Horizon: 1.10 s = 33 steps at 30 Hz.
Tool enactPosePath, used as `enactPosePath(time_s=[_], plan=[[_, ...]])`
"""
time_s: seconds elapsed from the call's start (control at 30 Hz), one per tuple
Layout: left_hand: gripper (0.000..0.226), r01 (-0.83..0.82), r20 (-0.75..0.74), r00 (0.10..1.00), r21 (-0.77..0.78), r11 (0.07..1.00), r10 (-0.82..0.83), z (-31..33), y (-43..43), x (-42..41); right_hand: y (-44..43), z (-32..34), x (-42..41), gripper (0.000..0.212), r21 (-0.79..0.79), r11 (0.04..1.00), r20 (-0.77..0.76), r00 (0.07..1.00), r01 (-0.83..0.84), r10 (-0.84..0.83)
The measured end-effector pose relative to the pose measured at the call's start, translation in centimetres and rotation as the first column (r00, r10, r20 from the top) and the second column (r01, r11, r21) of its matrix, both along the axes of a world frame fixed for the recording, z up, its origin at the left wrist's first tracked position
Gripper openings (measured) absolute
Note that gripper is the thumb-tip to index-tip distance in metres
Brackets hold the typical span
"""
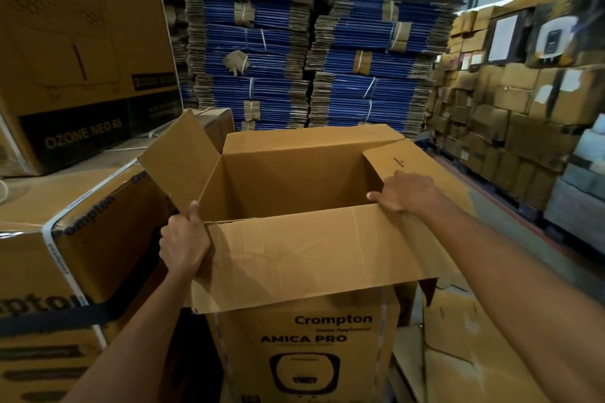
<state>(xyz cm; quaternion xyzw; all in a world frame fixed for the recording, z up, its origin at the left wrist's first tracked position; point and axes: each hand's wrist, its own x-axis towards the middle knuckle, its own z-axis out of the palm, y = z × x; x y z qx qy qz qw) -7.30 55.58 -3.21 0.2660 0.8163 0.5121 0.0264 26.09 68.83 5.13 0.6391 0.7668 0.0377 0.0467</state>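
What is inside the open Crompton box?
Only bare cardboard walls show inside the box; no contents are visible. Its floor is hidden behind the near flap.

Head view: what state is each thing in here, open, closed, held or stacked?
Open box, flaps folded out, no contents in view.
Left hand, grips the box's near left corner.
Right hand, grips its right rim.
Strapped box, closed, at the left.
Ozone box, closed, stacked on another box.
Flat cartons, tied in bundles, stacked high.
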Motion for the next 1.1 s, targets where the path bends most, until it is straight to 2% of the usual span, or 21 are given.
enactPosePath(time_s=[0.1, 0.17, 0.23, 0.4, 0.5, 0.6, 0.7, 0.77, 0.83, 0.87, 0.93, 1.0, 1.03, 1.1], plan=[[0.057, -0.004, 0.010, 1.000, 0.002, 1.000, 0.004, 0.0, 0.0, 0.0, -0.6, 1.2, 0.5, 0.025, 0.306, 0.945, 0.137, 0.988, -0.114, 0.074], [0.058, -0.004, 0.007, 1.000, -0.006, 1.000, 0.004, -0.1, 0.1, -0.1, -0.7, 2.5, 1.6, 0.019, 0.455, 0.884, 0.156, 0.987, -0.107, 0.039], [0.060, -0.001, 0.014, 1.000, -0.003, 1.000, 0.001, 0.0, 0.0, 0.0, -0.1, 3.5, 3.4, 0.021, 0.542, 0.838, 0.130, 0.991, -0.065, -0.007], [0.059, 0.011, 0.025, 1.000, 0.013, 1.000, -0.011, 0.1, 0.0, 0.3, 1.9, 3.3, 8.5, 0.049, 0.609, 0.784, 0.095, 0.970, 0.123, -0.226], [0.060, 0.002, 0.029, 1.000, 0.002, 1.000, -0.002, 0.0, 0.1, 0.2, 2.8, 1.0, 10.8, 0.064, 0.552, 0.788, -0.023, 0.950, 0.272, -0.311], [0.064, 0.000, 0.028, 1.000, -0.013, 1.000, 0.000, 0.0, 0.1, 0.1, 3.2, -1.8, 11.6, 0.065, 0.381, 0.847, -0.161, 0.928, 0.371, -0.335], [0.065, 0.002, 0.046, 0.999, -0.025, 1.000, -0.001, 0.1, 0.1, 0.1, 3.2, -3.8, 10.7, 0.075, 0.140, 0.878, -0.377, 0.844, 0.459, -0.381], [0.072, -0.009, 0.056, 0.998, -0.028, 1.000, 0.010, 0.2, 0.0, 0.2, 3.2, -4.8, 10.0, 0.076, 0.005, 0.891, -0.504, 0.771, 0.453, -0.389], [0.075, -0.018, 0.055, 0.998, -0.046, 0.999, 0.021, 0.3, -0.2, 0.5, 3.1, -5.2, 9.9, 0.075, -0.062, 0.894, -0.608, 0.694, 0.443, -0.386], [0.074, -0.020, 0.050, 0.998, -0.054, 0.998, 0.022, 0.5, -0.3, 0.8, 2.8, -5.2, 9.9, 0.075, -0.043, 0.891, -0.605, 0.698, 0.451, -0.383], [0.070, -0.026, 0.052, 0.998, -0.070, 0.997, 0.029, 1.0, -0.5, 1.3, 2.0, -5.0, 9.5, 0.071, 0.133, 0.875, -0.516, 0.787, 0.465, -0.339], [0.071, -0.019, 0.053, 0.998, -0.083, 0.996, 0.024, 1.4, -0.7, 1.5, 0.3, -4.5, 7.8, 0.062, 0.365, 0.856, -0.497, 0.854, 0.367, -0.154], [0.071, -0.016, 0.050, 0.999, -0.092, 0.996, 0.020, 1.5, -0.7, 1.5, -1.0, -4.4, 6.5, 0.055, 0.449, 0.847, -0.539, 0.842, 0.286, 0.002], [0.064, 0.013, 0.036, 0.999, -0.097, 0.995, -0.009, 1.9, -0.9, 1.9, -4.5, -4.7, 3.5, 0.033, 0.550, 0.826, -0.629, 0.709, 0.118, 0.318]])
